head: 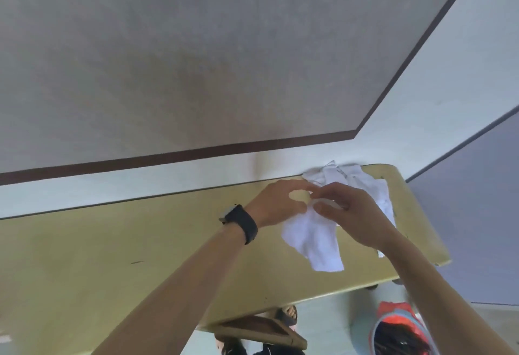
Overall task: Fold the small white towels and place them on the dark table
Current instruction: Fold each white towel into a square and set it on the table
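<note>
White towel [311, 239], top edge tight between pinching fingers [320, 208] of left hand [276, 204] and right hand [356, 214].

A yellowish table [112, 256] stands against a wall [196, 45] that is white just behind it, then a brown stripe [168, 158], grey above. Below the table's near edge shows pale floor [331, 315].

Soft, even light in a wide-angle view with some motion blur.
No hard shadows fall on the yellow worktop [112, 242]; the grey wall [196, 73] shows only a faint dim patch. The white towel [311, 236] is nearly blown out, its folds barely readable. The left hand [280, 203] and right hand [354, 214] look soft-edged, the red bag [401, 326] smears, and straight lines bow near the borders.
</note>
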Available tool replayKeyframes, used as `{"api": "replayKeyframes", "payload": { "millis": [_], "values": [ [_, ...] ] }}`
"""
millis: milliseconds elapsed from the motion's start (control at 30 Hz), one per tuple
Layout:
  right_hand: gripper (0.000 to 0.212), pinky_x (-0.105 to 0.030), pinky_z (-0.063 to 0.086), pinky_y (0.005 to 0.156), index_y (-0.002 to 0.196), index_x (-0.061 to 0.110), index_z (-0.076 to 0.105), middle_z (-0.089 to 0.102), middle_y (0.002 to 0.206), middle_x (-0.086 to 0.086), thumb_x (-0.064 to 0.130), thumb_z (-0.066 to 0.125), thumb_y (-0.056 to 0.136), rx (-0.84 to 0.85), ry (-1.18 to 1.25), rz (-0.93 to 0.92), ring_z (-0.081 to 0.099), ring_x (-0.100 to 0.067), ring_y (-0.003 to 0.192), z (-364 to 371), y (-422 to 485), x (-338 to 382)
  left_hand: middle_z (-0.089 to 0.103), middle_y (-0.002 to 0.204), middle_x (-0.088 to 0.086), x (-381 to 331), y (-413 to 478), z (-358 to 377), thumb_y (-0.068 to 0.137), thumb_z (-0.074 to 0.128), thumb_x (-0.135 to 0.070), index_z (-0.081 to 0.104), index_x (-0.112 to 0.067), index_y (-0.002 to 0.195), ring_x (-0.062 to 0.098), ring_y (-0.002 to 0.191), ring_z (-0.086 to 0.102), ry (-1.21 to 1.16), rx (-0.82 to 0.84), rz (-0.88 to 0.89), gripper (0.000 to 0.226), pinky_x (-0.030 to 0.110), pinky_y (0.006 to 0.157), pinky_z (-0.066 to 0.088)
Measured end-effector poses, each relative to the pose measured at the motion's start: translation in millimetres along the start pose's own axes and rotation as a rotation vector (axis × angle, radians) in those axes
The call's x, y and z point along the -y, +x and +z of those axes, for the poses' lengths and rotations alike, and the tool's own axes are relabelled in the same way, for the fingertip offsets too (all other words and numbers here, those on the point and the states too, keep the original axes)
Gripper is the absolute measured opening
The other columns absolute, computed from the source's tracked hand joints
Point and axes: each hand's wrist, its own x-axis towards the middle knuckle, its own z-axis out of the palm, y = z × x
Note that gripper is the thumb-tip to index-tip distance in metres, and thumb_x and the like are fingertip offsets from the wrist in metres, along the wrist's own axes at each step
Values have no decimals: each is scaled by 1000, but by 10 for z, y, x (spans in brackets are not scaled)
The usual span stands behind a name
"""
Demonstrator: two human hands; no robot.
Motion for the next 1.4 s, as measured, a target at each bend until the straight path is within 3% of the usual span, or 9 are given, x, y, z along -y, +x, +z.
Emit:
{"api": "replayKeyframes", "payload": {
  "millis": [167, 300, 467, 700, 800, 967, 1133, 1267, 1400],
  "values": [
    [12, -20, 46, 77, 94, 33, 69, 71, 94, 18, 27, 74, 85, -25, -78, -40, 64, -1, 91, -23, -103, 291, 68, 105, -24, 36, -261, -104, 82, 71, -41, 69, -43, 89, -1, 104, 59, 67, -54, 26, 7, 30, 96, 48],
    [18, -14, 46, 76, 97, 37, 70, 71, 96, 25, 24, 74, 85, 8, -123, -34, 64, 4, 92, 128, -162, 365, 66, 93, -23, 156, -487, -202, 79, 74, -32, 61, -37, 78, -5, 96, 58, 49, -95, 60, 14, 25, 89, 46],
    [17, -9, 44, 70, 98, 40, 72, 71, 89, 26, 26, 71, 87, 83, -207, -72, 63, 4, 83, 390, -192, 500, 58, 74, -15, 271, -705, -388, 73, 76, -27, 55, -27, 79, 8, 68, 52, 46, -113, 37, 22, 27, 67, 46],
    [10, -6, 43, 69, 91, 42, 71, 68, 84, 30, 34, 68, 88, 68, -287, -125, 62, 6, 85, 549, -156, 615, 70, 85, -14, 427, -936, -754, 79, 73, -43, 71, -35, 89, 6, 83, 64, 290, -121, -46, 13, 27, 75, 54],
    [9, -2, 41, 71, 93, 38, 73, 68, 84, 32, 31, 68, 90, 38, -287, -150, 61, 8, 85, 563, -143, 595, 64, 88, -14, 554, -1002, -856, 91, 59, -46, 72, -28, 94, 9, 84, 58, 583, -110, -48, 23, 26, 76, 46],
    [10, -5, 41, 74, 92, 37, 73, 70, 85, 25, 29, 67, 91, -3, -316, -123, 59, 7, 85, 572, -145, 432, 63, 97, -6, 918, -1097, -913, 100, 42, -52, 66, -20, 104, 15, 93, 56, 775, -148, -41, 40, 30, 81, 42],
    [15, -15, 42, 74, 104, 30, 74, 70, 91, 15, 27, 62, 96, -30, -524, -149, 60, -3, 83, 627, 37, 106, 69, 94, -2, 1145, -1144, -959, 104, 40, -42, 64, -20, 110, 20, 87, 60, 781, -247, -81, 33, 28, 73, 39],
    [20, -31, 48, 82, 110, 28, 71, 70, 97, 10, 29, 55, 99, -38, -623, -145, 60, -15, 95, 684, 356, -92, 72, 105, -5, 1304, -1048, -1137, 103, 45, -38, 69, -24, 118, 19, 96, 62, 765, -398, -52, 32, 32, 86, 45],
    [16, -34, 48, 78, 105, 24, 72, 71, 96, 8, 28, 58, 97, -136, -635, -214, 59, -17, 95, 725, 683, -157, 73, 101, -4, 1354, -894, -1314, 97, 61, -29, 76, -24, 105, 22, 89, 64, 794, -568, 42, 18, 38, 82, 50]
  ]
}}
